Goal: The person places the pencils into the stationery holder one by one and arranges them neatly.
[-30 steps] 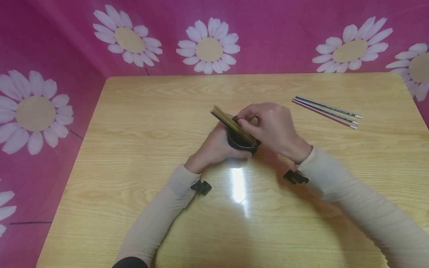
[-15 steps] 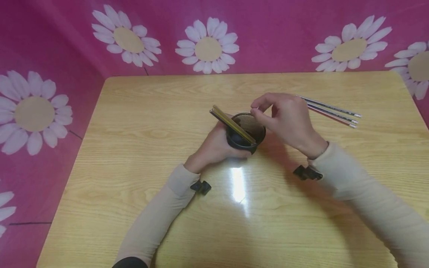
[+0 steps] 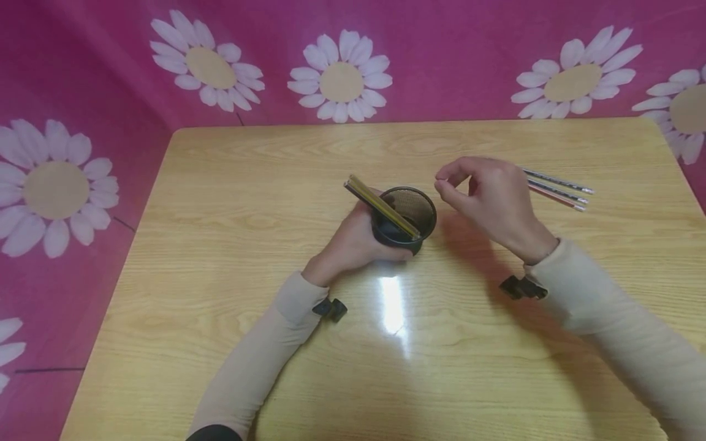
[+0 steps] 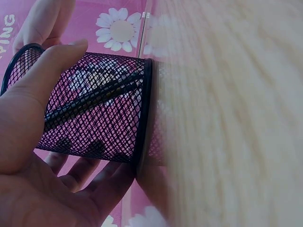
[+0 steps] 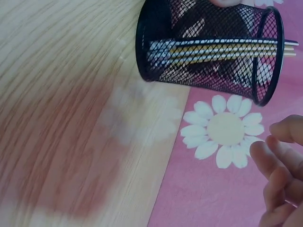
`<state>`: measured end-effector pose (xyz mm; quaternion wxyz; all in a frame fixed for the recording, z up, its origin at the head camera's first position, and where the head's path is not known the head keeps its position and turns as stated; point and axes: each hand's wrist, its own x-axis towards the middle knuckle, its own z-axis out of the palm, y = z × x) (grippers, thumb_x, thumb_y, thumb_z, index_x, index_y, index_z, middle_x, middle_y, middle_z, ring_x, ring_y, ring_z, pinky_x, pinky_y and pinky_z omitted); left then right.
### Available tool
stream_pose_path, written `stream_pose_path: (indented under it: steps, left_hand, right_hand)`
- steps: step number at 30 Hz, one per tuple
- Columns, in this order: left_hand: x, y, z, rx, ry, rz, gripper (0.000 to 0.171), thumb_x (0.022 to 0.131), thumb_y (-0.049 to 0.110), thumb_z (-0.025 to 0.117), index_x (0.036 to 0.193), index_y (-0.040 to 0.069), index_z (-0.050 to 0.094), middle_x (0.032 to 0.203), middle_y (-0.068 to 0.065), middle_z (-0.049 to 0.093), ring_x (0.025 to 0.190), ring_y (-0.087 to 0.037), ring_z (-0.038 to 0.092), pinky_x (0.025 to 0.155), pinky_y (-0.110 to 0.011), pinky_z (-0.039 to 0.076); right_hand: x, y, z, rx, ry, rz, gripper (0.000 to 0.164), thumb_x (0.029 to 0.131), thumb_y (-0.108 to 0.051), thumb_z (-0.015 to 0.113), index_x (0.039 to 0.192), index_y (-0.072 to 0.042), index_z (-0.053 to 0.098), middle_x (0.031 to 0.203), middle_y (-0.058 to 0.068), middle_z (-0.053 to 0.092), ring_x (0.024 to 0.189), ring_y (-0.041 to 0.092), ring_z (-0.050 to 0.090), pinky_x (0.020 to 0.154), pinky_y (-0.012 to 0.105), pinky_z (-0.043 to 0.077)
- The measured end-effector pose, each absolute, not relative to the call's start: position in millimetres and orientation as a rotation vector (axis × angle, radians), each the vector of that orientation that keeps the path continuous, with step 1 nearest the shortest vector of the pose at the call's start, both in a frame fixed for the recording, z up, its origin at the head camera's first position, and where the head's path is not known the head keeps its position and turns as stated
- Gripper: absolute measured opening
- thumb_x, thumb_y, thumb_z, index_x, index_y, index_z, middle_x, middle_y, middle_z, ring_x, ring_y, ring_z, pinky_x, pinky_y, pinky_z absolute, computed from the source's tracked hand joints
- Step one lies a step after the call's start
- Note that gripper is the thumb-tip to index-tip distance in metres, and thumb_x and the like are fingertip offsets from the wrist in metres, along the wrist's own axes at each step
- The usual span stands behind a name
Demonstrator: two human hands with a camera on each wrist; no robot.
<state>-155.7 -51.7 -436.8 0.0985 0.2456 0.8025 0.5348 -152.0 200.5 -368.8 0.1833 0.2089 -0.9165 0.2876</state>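
Note:
A black wire-mesh pencil cup stands upright on the table, and my left hand grips it from the left side. In the left wrist view the thumb lies across the mesh, with other fingers round the far side. Yellow-and-black striped pencils lean inside the cup, their upper ends sticking out over the rim toward the left. They also show through the mesh in the right wrist view. My right hand hovers to the right of the cup, apart from it, fingers loosely bent and nothing visible between them.
Three dark and reddish pencils with white ends lie on the table at the right, partly hidden behind my right hand. The wooden table ends at the back against a magenta flowered cloth.
My right hand has drawn away from the cup's mouth to the right, toward the pencils on the table. The left hand, the cup and its pencils have stayed put.

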Motion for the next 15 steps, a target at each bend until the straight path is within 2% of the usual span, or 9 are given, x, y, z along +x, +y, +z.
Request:
stream_pose_path:
  steps: [10, 15]
  left_hand:
    - [-153, -52, -434, 0.667, 2.383, 1.553, 0.098, 0.062, 0.017, 0.108, 0.142, 0.002, 0.054, 0.137, -0.011, 0.065, 0.130, -0.020, 0.059, 0.119, -0.031, 0.040]
    - [-152, -52, -432, 0.650, 2.382, 1.544, 0.098, 0.063, 0.017, 0.108, 0.143, 0.002, 0.052, 0.138, -0.011, 0.063, 0.132, -0.020, 0.058, 0.120, -0.032, 0.039]
  right_hand:
    - [-159, 223, -378, 0.526, -2.615, 0.730, 0.008, 0.099, -0.013, 0.076, 0.102, -0.008, 0.082, 0.088, 0.003, 0.079, 0.060, 0.016, 0.053, 0.056, 0.024, 0.034]
    - [-163, 237, -381, 0.490, -2.655, 0.663, 0.009, 0.099, -0.013, 0.075, 0.104, -0.009, 0.081, 0.089, 0.004, 0.079, 0.061, 0.016, 0.055, 0.055, 0.029, 0.035]
